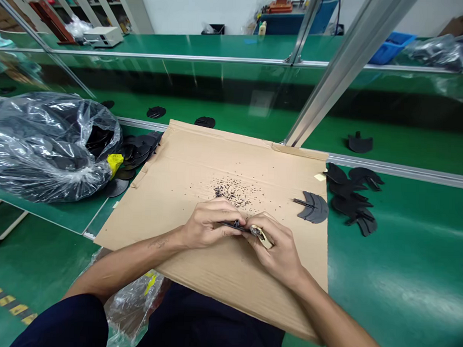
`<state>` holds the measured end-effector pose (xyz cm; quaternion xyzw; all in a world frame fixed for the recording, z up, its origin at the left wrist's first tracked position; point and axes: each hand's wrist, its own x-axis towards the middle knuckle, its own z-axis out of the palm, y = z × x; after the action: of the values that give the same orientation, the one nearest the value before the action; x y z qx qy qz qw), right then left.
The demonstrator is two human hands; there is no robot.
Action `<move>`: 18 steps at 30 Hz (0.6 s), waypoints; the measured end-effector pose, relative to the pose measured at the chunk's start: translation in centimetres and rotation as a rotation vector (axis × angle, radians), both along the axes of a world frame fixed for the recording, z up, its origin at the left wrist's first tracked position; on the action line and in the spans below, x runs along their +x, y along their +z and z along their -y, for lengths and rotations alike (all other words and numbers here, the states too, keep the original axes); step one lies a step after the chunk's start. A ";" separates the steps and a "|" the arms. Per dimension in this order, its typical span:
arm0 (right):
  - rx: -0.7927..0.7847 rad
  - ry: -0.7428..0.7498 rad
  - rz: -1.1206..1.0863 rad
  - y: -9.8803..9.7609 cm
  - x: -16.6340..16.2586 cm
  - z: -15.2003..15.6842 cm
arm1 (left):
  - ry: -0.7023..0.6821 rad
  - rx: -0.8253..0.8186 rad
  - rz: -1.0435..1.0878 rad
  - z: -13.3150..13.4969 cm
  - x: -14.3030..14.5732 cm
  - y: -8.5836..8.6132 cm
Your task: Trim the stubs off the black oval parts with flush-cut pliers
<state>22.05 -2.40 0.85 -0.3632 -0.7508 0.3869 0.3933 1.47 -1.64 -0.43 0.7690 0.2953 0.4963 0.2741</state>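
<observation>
Noted: left hand clenched on a thin black part, held just above the cardboard sheet, near its middle. Right hand gripped a small beige-handled tool, its tip touching the part's right end. The part showed edge-on; its long axis ran left-right, roughly level, one end towards the tool. I judged it light, flat and slightly flexible, best pinched across its faces near the worked edge. Black shavings lay just beyond.
</observation>
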 end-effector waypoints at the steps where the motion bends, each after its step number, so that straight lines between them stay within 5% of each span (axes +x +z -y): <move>1: -0.001 0.003 -0.001 -0.1 0.0 0.0 | 0.006 0.007 0.002 0.0 0.0 0.0; 6: 0.002 -0.026 -0.026 -0.5 0.0 0.2 | -0.043 -0.025 0.049 -0.1 0.1 0.0; 14: -0.031 -0.069 -0.066 -0.1 0.2 0.3 | -0.124 -0.509 0.216 -0.1 -0.4 -0.6; 18: -0.013 -0.082 -0.092 0.3 0.2 0.3 | -0.100 -0.425 0.200 -0.5 -0.5 -0.6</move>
<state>22.29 -2.73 1.14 -0.3783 -0.7139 0.3916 0.4404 0.94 -1.10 -1.02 0.6549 0.3258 0.4825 0.4819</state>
